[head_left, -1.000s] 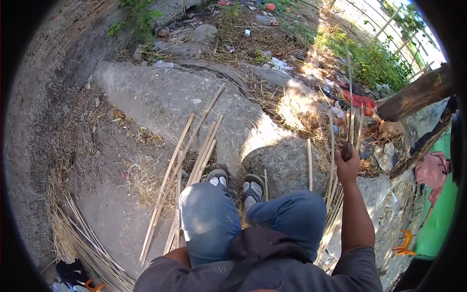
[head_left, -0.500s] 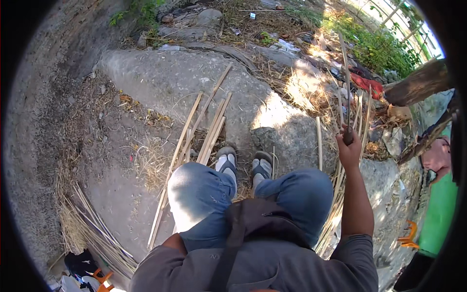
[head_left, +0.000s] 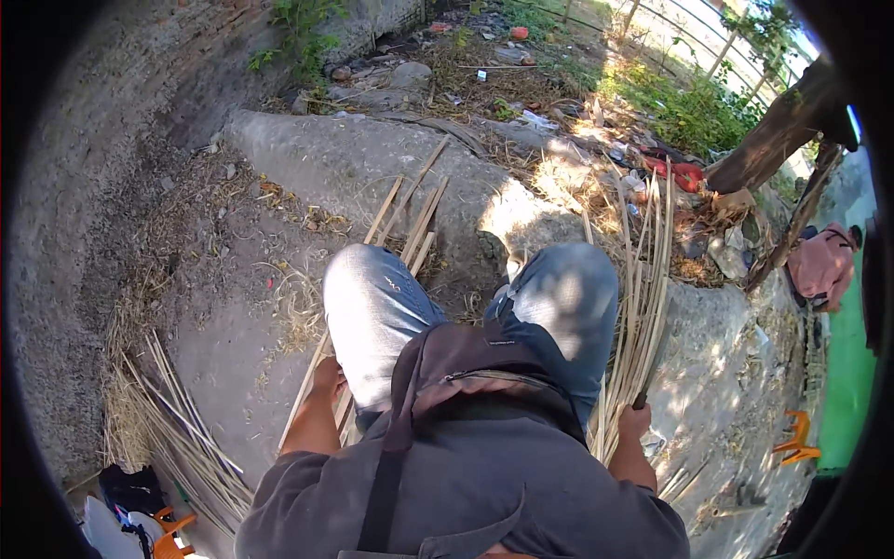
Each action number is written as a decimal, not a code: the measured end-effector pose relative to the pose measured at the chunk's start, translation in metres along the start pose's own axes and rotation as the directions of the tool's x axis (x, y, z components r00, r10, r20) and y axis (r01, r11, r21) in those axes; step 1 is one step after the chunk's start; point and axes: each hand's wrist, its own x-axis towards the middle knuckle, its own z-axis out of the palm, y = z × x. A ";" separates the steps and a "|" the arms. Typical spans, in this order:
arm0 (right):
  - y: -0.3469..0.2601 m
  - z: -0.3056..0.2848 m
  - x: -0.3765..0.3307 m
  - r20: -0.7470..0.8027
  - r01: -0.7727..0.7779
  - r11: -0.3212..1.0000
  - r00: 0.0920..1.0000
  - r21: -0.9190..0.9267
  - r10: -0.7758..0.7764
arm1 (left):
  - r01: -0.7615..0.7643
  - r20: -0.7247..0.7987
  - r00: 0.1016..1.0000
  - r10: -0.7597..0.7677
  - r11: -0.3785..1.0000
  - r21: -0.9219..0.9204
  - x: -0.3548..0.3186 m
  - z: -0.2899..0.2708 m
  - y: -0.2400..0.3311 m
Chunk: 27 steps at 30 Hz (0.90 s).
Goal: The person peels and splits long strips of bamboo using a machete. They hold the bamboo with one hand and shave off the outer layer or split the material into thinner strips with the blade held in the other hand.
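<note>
My left hand (head_left: 327,377) is low beside my left knee, its fingers curled at the pale bamboo strips (head_left: 304,396) that slant up past that knee; part of the grip is hidden. Outside my right thigh, my right hand (head_left: 635,425) is closed round the dark handle (head_left: 640,401) of a long knife. Its narrow blade (head_left: 657,360) points away from me, along the edge of a thick bundle of long bamboo strips (head_left: 632,289). More strips (head_left: 427,216) lean on the rock ahead of my knees.
A large grey rock (head_left: 345,158) lies in front. More thin strips (head_left: 191,410) lie at the lower left, near a rough wall (head_left: 84,233). A tree trunk (head_left: 778,140), a pink bag (head_left: 821,265) and an orange chair (head_left: 796,438) stand to the right.
My right hand has come down and back with the knife, from above the right-hand strips to beside my thigh. My left hand has come into view by the left-hand strips. My knees now hide my feet.
</note>
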 end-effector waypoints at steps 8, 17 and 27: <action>0.057 0.037 0.018 0.030 -0.025 1.000 0.999 0.003 0.025 | 0.014 -0.185 0.982 0.027 0.976 0.218 0.048 -0.019 -0.083; 0.105 0.060 0.062 0.096 -0.045 0.997 0.994 -0.070 0.052 | -0.165 -0.167 0.939 0.300 0.822 0.545 0.074 0.015 -0.083; 0.098 0.067 0.063 0.160 0.070 0.970 0.987 -0.235 -0.032 | -0.190 -0.078 0.974 0.215 0.951 0.243 0.077 -0.031 -0.013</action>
